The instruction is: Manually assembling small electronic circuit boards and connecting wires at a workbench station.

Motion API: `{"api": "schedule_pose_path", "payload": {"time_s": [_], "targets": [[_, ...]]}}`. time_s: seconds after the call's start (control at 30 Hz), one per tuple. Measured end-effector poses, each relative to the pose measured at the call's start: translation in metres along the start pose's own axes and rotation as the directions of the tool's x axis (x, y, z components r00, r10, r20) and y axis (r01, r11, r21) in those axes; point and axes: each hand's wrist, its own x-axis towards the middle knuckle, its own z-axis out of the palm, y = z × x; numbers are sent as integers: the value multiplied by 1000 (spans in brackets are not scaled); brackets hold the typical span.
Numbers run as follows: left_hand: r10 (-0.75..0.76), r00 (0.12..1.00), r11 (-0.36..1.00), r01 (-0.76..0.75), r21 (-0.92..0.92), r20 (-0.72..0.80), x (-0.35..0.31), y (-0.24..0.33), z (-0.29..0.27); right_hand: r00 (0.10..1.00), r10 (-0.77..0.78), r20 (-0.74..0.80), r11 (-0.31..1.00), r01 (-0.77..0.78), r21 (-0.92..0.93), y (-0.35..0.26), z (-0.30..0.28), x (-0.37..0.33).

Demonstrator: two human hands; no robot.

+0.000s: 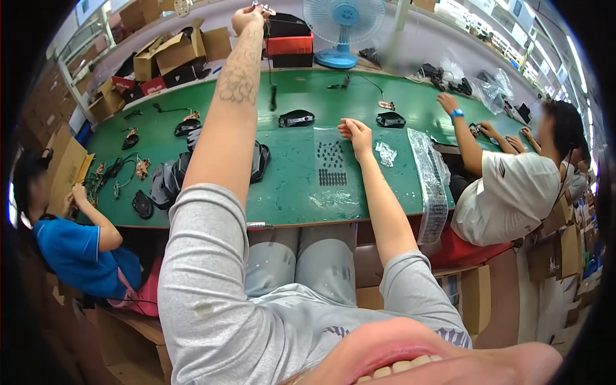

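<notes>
My left hand point(249, 20) is raised at arm's length toward the back of the table. Its fingers are closed on a small circuit board point(264, 8), from which a black cable point(274, 96) hangs. Over the table, my right hand point(355, 136) has its fingers curled together; whatever they hold, if anything, is hidden. Just left of it lies a clear sheet of small black pads point(331, 154). Beyond are two black mouse shells, one at centre point(296, 119) and another to the right point(391, 120). A small pile of clear plastic bits point(385, 154) lies right of my right hand.
A blue fan point(343, 32) and a red bin point(289, 46) stand at the back. Mouse shells point(168, 183) crowd beside my left arm. A plastic strip point(428, 186) hangs over the front edge. Co-workers sit left point(83, 250) and right point(507, 192). Cardboard boxes point(173, 54) fill the back left.
</notes>
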Motion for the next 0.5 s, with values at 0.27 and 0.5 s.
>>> {"api": "schedule_pose_path", "payload": {"time_s": [0.27, 0.5], "targets": [[461, 824, 851, -305, 426, -330, 39, -32, 12, 999, 37, 34, 999, -37, -5, -13, 12, 5], [820, 569, 477, -741, 473, 65, 56, -10, 74, 998, 29, 50, 999, -30, 24, -8, 17, 25]]}}
